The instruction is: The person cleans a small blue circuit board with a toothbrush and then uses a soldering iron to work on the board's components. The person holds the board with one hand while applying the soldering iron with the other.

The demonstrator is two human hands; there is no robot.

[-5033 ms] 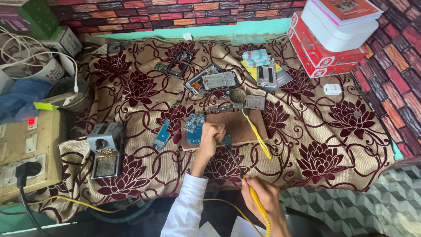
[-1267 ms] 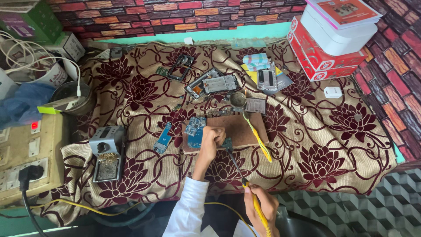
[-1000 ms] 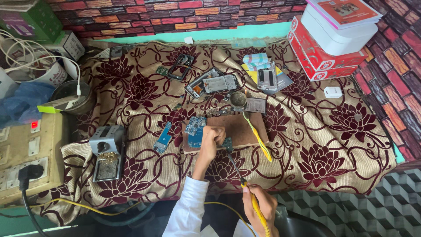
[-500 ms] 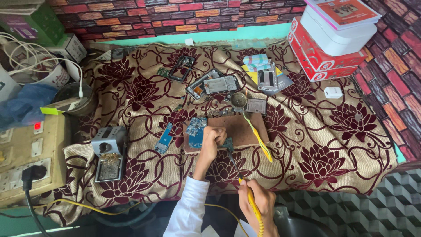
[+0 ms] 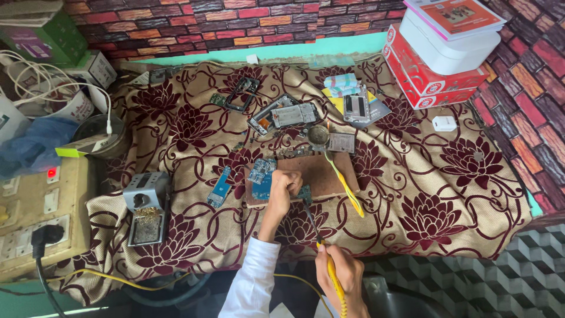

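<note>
My left hand [image 5: 284, 187] rests closed on the front edge of a brown wooden work board [image 5: 321, 174], pinching a small dark circuit part [image 5: 303, 194]. My right hand [image 5: 341, 277] grips a yellow-handled soldering iron [image 5: 322, 244], its dark tip pointing up toward that part. Blue circuit boards [image 5: 261, 176] lie on the board just left of my left hand. A second yellow tool [image 5: 346, 185] lies across the board's right side.
A soldering iron stand [image 5: 144, 206] sits at the left of the flowered cloth. Opened phones [image 5: 282, 115] and parts lie behind the board. Red and white boxes [image 5: 438, 53] stack at the back right. A power box [image 5: 35, 218] stands far left.
The soldering iron tip has risen from low by my right hand to close beside the part under my left hand. My left hand has stayed on the board.
</note>
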